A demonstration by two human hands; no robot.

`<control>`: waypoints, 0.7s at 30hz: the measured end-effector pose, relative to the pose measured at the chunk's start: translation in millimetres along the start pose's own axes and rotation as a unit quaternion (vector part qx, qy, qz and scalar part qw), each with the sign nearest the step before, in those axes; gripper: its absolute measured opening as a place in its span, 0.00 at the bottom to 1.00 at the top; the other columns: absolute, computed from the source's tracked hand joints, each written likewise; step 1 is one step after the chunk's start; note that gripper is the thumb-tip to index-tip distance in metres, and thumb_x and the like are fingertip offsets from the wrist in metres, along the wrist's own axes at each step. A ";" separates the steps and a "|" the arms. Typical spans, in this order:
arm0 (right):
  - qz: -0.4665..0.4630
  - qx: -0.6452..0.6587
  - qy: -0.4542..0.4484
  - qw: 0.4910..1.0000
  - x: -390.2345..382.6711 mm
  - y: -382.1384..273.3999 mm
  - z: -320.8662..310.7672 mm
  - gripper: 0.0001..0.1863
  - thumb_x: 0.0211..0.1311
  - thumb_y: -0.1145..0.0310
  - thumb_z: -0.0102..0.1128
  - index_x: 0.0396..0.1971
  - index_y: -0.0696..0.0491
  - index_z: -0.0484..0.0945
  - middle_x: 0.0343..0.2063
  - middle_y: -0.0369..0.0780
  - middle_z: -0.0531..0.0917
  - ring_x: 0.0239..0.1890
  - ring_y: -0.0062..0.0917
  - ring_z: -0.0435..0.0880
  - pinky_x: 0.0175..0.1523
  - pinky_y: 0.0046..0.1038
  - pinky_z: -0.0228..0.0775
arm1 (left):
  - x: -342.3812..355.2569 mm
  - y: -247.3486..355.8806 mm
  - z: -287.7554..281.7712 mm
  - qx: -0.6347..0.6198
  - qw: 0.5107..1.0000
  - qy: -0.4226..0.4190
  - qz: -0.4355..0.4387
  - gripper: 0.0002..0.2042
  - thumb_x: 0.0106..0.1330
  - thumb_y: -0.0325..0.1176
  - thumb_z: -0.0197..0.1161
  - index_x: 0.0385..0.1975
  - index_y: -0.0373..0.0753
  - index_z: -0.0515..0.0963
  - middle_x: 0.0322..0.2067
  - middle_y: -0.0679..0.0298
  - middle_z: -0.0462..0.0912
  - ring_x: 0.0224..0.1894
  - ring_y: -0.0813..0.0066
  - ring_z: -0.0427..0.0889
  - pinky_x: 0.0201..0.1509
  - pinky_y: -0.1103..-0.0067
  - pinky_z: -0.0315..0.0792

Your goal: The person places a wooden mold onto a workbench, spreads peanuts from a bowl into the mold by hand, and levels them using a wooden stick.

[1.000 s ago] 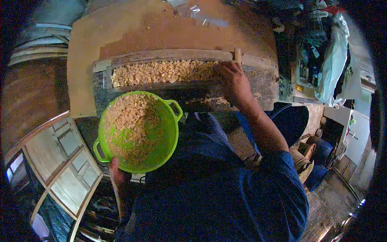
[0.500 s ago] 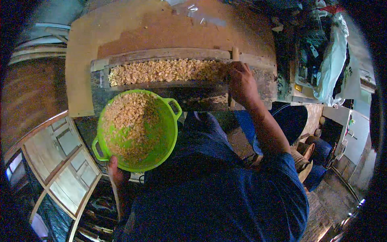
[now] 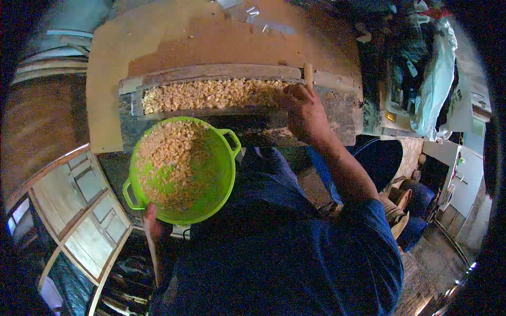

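Observation:
A green two-handled plastic basin [image 3: 211, 181] holds pale nut pieces [image 3: 168, 147], and my left hand [image 3: 154, 224] grips its lower left rim. Above it, a long wooden mould [image 3: 221, 71] on a worn board [image 3: 340, 121] is filled with a strip of similar pieces [image 3: 205, 95]. My right hand [image 3: 308, 116] rests at the strip's right end with curled fingers, just left of and against an upright wooden stick [image 3: 309, 73]; what the fingertips hold, if anything, is hidden.
The bench top [image 3: 108, 105] carries clear plastic scraps [image 3: 253, 13] at the back. At the right hang white plastic sheets [image 3: 437, 79]; below are blue barrels [image 3: 419, 195] and woven baskets [image 3: 395, 210]. A wooden-framed cabinet or window [image 3: 74, 210] stands at the lower left.
My right hand moved rightward along the strip by half a second ago and has since shifted slightly back left. The basin has moved very little.

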State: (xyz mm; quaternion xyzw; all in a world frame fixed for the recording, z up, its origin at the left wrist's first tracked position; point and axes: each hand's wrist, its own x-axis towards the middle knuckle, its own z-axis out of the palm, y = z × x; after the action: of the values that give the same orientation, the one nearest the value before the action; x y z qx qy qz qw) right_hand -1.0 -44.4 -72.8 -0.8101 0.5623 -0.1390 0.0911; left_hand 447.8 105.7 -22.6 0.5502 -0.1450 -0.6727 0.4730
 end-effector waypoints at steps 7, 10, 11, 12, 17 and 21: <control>0.004 0.104 0.012 0.994 23.4 -40.6 -16.6 0.22 0.45 0.81 0.55 0.45 0.55 0.77 0.42 0.46 0.79 0.45 0.42 0.78 0.50 0.40 0.74 | -7.2 3.2 -4.5 -0.010 1.000 -0.022 -0.009 0.32 0.62 0.41 0.60 0.64 0.37 0.57 0.59 0.54 0.69 0.57 0.55 0.72 0.61 0.60 0.68; -0.039 0.184 -0.019 0.982 36.2 -92.7 -29.9 0.21 0.49 0.80 0.56 0.47 0.56 0.77 0.44 0.46 0.79 0.47 0.43 0.78 0.49 0.40 0.75 | -12.2 15.4 8.6 0.049 0.999 0.013 0.000 0.36 0.59 0.41 0.63 0.65 0.38 0.53 0.60 0.55 0.67 0.58 0.56 0.71 0.62 0.61 0.67; -0.084 0.233 -0.032 0.968 40.0 -110.4 -23.9 0.21 0.50 0.80 0.56 0.47 0.56 0.77 0.45 0.46 0.79 0.48 0.43 0.78 0.51 0.39 0.74 | -15.3 18.7 11.4 0.068 0.997 0.024 0.003 0.38 0.58 0.41 0.64 0.66 0.39 0.52 0.60 0.55 0.66 0.59 0.56 0.70 0.62 0.61 0.67; -0.115 0.224 -0.066 0.965 38.9 -126.0 -13.8 0.20 0.52 0.78 0.56 0.48 0.55 0.76 0.45 0.46 0.79 0.49 0.44 0.78 0.51 0.40 0.74 | -14.8 20.0 15.2 0.083 0.996 0.027 0.002 0.39 0.57 0.41 0.65 0.66 0.39 0.51 0.61 0.55 0.65 0.59 0.57 0.69 0.62 0.61 0.66; -0.092 0.203 -0.283 0.933 54.8 -209.3 30.7 0.19 0.60 0.70 0.50 0.52 0.55 0.72 0.45 0.48 0.79 0.50 0.44 0.79 0.50 0.42 0.76 | -18.7 25.0 18.8 0.135 0.989 0.061 0.002 0.47 0.52 0.41 0.70 0.69 0.42 0.46 0.63 0.56 0.62 0.61 0.58 0.67 0.64 0.63 0.64; -0.137 0.206 -0.350 0.903 63.0 -235.7 41.7 0.20 0.64 0.69 0.45 0.56 0.52 0.69 0.46 0.51 0.77 0.49 0.43 0.80 0.47 0.42 0.78 | -19.7 30.0 13.1 0.154 0.985 0.081 0.005 0.53 0.49 0.40 0.74 0.70 0.44 0.42 0.65 0.57 0.60 0.63 0.60 0.65 0.65 0.64 0.62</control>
State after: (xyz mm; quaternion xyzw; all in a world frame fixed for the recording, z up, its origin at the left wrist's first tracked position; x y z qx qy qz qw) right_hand 242.2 -21.0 -32.8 -0.8388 0.3361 0.0293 0.4273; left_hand 449.5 101.8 15.4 0.6685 -0.2109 -0.5931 0.3960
